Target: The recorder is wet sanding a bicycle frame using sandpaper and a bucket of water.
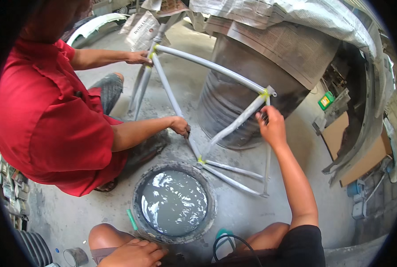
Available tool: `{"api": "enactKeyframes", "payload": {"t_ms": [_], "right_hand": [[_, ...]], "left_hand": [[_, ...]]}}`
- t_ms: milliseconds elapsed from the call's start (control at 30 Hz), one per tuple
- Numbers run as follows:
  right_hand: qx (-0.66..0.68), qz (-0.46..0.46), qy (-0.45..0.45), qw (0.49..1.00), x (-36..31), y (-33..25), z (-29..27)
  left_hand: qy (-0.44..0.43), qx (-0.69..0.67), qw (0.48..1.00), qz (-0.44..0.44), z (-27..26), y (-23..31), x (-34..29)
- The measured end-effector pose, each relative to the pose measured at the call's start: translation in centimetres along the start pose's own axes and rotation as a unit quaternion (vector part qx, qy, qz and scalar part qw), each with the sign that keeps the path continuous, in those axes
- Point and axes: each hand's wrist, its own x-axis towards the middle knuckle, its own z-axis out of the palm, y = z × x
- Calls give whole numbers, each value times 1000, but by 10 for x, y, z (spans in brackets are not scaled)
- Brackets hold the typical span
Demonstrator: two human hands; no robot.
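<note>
Frame tubes [212,67] I'd rub lightly; my right hand [272,125] seemingly pinches something dark [264,117], my near left hand [138,253] rests empty

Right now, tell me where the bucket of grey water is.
The bucket stands below centre in the head view, the lowest yellow-green joint of the bicycle frame at its upper right, the person's left hand at its lower left.

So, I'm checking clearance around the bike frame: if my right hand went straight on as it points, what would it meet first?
Your right hand would probably meet the grey bike frame first, near its yellow-green upper-right joint; depth is unclear, and it may already be touching.
</note>
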Motion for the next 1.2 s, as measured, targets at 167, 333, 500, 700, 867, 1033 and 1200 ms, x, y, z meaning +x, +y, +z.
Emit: {"api": "enactKeyframes", "payload": {"t_ms": [167, 333, 500, 700, 867, 1033, 1200], "right_hand": [[-21, 76, 95, 992, 21, 41, -7], [23, 67, 143, 987, 47, 44, -3], [26, 103, 167, 980, 63, 46, 17], [-25, 78, 271, 959, 54, 39, 35], [-13, 71, 278, 958, 52, 52, 33], [44, 99, 291, 951, 52, 74, 48], [35, 109, 279, 954, 44, 49, 48]], "left_hand": [[-17, -13, 1000, -5, -7, -4, 6], [-87, 12, 994, -63, -11, -3, 11], [-70, -5, 994, -81, -13, 1, 23], [-48, 19, 996, -68, 13, -18, 29], [-121, 26, 990, -71, 20, -27, 29], [-108, 16, 993, -50, 12, -21, 36], [-64, 10, 998, -4, 14, -26, 30]]}}
